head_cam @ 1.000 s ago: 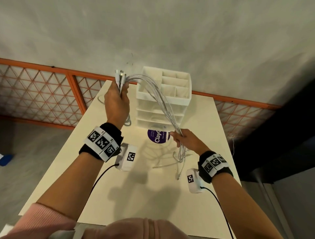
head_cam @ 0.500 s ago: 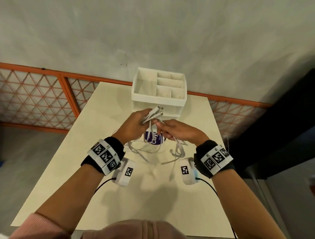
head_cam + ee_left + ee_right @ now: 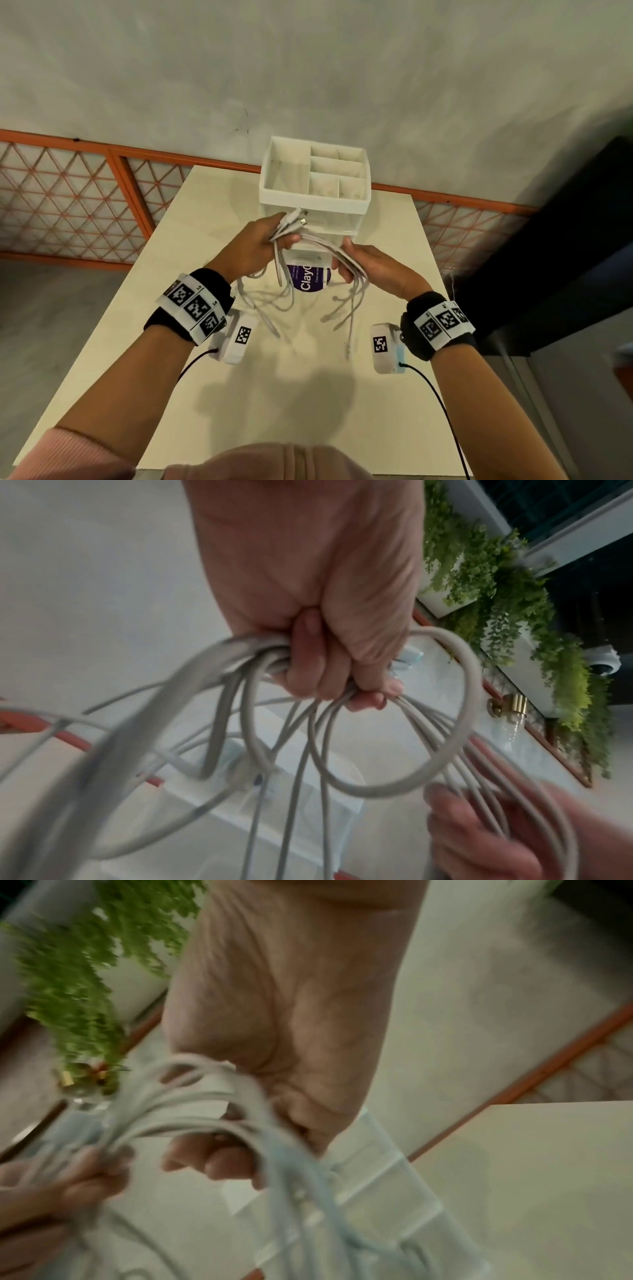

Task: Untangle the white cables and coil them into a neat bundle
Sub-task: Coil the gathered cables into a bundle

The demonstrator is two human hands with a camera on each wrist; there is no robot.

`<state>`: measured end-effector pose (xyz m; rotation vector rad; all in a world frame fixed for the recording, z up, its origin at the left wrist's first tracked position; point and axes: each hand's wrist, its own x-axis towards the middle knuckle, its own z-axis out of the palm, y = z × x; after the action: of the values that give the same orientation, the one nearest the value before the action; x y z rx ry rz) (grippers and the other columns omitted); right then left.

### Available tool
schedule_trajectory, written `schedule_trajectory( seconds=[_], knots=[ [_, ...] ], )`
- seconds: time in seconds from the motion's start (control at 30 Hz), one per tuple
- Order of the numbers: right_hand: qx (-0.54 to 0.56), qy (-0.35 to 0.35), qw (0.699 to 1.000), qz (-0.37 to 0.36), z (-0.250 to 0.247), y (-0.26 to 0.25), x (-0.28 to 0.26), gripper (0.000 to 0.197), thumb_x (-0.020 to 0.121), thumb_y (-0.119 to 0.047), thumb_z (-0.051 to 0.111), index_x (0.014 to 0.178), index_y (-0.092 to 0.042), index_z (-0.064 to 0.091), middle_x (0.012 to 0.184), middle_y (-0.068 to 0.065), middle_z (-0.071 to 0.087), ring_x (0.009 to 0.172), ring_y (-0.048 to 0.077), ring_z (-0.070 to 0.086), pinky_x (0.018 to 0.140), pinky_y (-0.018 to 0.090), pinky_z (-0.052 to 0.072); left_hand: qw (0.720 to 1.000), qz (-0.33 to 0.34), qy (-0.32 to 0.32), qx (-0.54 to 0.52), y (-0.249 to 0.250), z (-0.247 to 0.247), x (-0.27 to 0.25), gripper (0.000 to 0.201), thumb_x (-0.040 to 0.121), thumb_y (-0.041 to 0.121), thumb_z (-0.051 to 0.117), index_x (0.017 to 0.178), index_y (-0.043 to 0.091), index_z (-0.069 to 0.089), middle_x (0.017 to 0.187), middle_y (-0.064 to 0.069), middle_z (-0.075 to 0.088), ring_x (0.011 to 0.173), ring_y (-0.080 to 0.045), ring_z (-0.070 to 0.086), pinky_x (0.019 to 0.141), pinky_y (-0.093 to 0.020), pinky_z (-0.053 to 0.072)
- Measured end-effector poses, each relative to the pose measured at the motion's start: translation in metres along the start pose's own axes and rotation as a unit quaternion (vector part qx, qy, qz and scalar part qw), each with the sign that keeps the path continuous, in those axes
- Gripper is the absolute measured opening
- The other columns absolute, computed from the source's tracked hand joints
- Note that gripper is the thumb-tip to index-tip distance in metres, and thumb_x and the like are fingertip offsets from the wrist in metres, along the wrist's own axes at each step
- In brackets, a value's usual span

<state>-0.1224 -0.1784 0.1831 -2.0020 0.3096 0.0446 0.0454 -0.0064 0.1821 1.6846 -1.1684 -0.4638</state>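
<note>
Several white cables [image 3: 320, 241] run in a band between my two hands above the table. My left hand [image 3: 270, 236] grips one end of the bunch, with the plugs [image 3: 296, 217] sticking out past its fingers; the left wrist view shows its fingers [image 3: 318, 669] curled round the cables [image 3: 441, 756], which fan out in loops. My right hand [image 3: 356, 260] holds the same band a short way to the right, fingers [image 3: 222, 1161] curled under the cables [image 3: 192, 1096]. Loose cable ends [image 3: 349, 308] hang below both hands toward the table top.
A white organiser [image 3: 315, 178] with open compartments and drawers stands at the back of the cream table [image 3: 239, 377], right behind my hands. A purple-labelled pack [image 3: 308, 277] lies under the cables. An orange lattice railing [image 3: 68, 198] runs behind the table.
My left hand came down from high above the table to just in front of the organiser. Both hands then drew slightly apart, stretching the cables between them.
</note>
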Motion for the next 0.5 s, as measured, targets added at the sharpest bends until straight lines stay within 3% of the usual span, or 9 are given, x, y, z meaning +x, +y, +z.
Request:
schedule_trajectory(
  seconds=[0.1, 0.17, 0.23, 0.37, 0.47, 0.5],
  knots=[
    [0.026, 0.001, 1.0, 0.008, -0.007, 0.021, -0.003, 0.023, 0.098, -0.026, 0.046, 0.082, -0.015, 0.058, 0.068, -0.015, 0.058, 0.069, 0.001, 0.052, 0.077, 0.02, 0.039, 0.999, 0.023, 0.038, 0.001, 0.001, -0.015, 0.003, 0.017, 0.091, 0.013, 0.058, 0.107, 0.021, 0.057, 0.091, -0.003, 0.065, 0.075, 0.005, 0.057, 0.074, -0.01, 0.043],
    [0.039, -0.008, 0.999, 0.024, -0.007, 0.026, 0.0, 0.014, 0.095, -0.016, 0.053, 0.082, -0.017, 0.057, 0.068, -0.018, 0.061, 0.071, 0.0, 0.055, 0.077, 0.019, 0.041, 0.999, 0.036, 0.03, 0.025, 0.004, -0.016, 0.003, 0.018, 0.091, 0.014, 0.059, 0.107, 0.023, 0.057, 0.09, 0.003, 0.065, 0.077, 0.008, 0.058, 0.074, -0.008, 0.042],
    [0.026, -0.008, 0.999, 0.037, -0.007, 0.025, 0.003, 0.014, 0.091, -0.009, 0.059, 0.082, -0.018, 0.057, 0.069, -0.016, 0.058, 0.067, -0.002, 0.053, 0.074, 0.016, 0.042, 0.998, 0.049, 0.038, 0.034, 0.007, -0.014, 0.002, 0.021, 0.09, 0.013, 0.059, 0.109, 0.023, 0.055, 0.086, 0.011, 0.063, 0.075, 0.012, 0.058, 0.073, -0.005, 0.042],
    [-0.11, 0.023, 0.992, 0.058, -0.01, 0.044, 0.006, 0.023, 0.087, -0.002, 0.06, 0.076, -0.022, 0.056, 0.073, -0.008, 0.056, 0.063, -0.006, 0.051, 0.066, 0.01, 0.038, 0.997, 0.031, 0.066, 0.033, 0.005, -0.018, 0.002, 0.018, 0.091, 0.016, 0.058, 0.108, 0.023, 0.056, 0.082, -0.001, 0.062, 0.07, 0.007, 0.057, 0.072, -0.01, 0.043],
    [-0.179, 0.077, 0.976, 0.099, -0.011, 0.066, 0.004, 0.016, 0.083, -0.003, 0.062, 0.077, -0.018, 0.063, 0.082, 0.001, 0.067, 0.081, 0.018, 0.062, 0.075, 0.025, 0.044, 0.997, 0.024, 0.056, 0.05, 0.006, -0.018, -0.003, 0.02, 0.09, 0.014, 0.059, 0.11, 0.013, 0.06, 0.082, 0.005, 0.062, 0.072, 0.013, 0.057, 0.07, -0.004, 0.041],
    [-0.195, 0.091, 0.971, 0.108, -0.011, 0.071, 0.004, 0.02, 0.081, -0.002, 0.062, 0.073, -0.02, 0.061, 0.081, 0.001, 0.067, 0.083, 0.024, 0.063, 0.074, 0.024, 0.045, 0.997, 0.025, 0.046, 0.063, 0.008, -0.015, -0.005, 0.023, 0.09, 0.014, 0.06, 0.112, 0.01, 0.06, 0.084, 0.007, 0.062, 0.073, 0.016, 0.057, 0.07, -0.002, 0.04]
  ],
)
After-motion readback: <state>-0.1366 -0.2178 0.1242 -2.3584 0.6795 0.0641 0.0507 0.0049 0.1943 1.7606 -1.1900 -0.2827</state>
